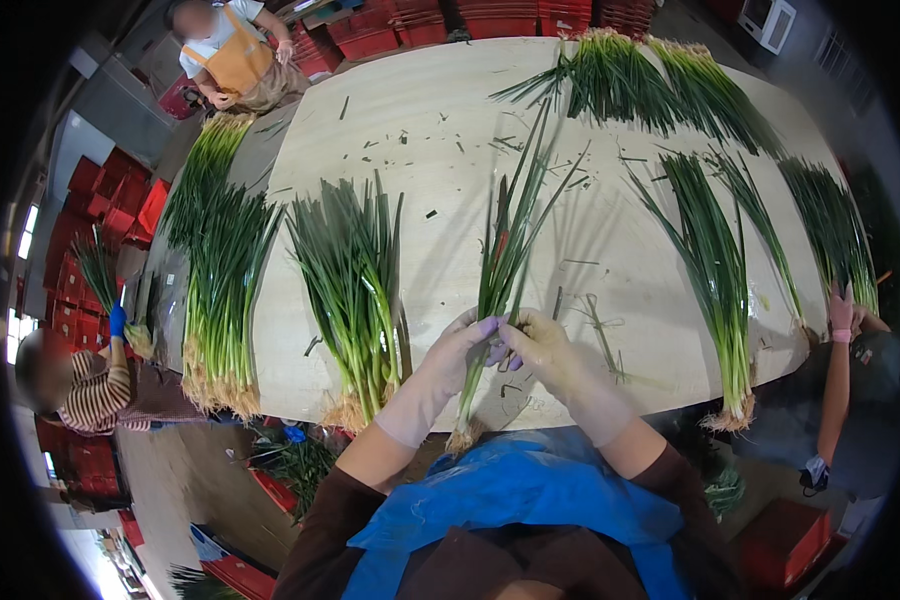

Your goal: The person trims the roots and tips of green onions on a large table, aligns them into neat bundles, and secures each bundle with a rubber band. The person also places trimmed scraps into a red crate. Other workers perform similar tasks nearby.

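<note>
My left hand, in a thin pale glove, is closed around a small bunch of green onions. Its dark leaves point away from me across the table, and its pale roots hang near my blue apron at the table edge. My right hand, gloved the same way, meets the left at the thumbs and pinches green leaves at the bunch's right side. The fingers partly hide the stems. To the left lies a larger pile of green onions, roots toward me. Another bunch lies to the right.
The pale tabletop is strewn with leaf scraps. More green onions line its left side, with further piles at the far edge. Co-workers stand at left, far left and right. A red crate sits on the floor at lower right.
</note>
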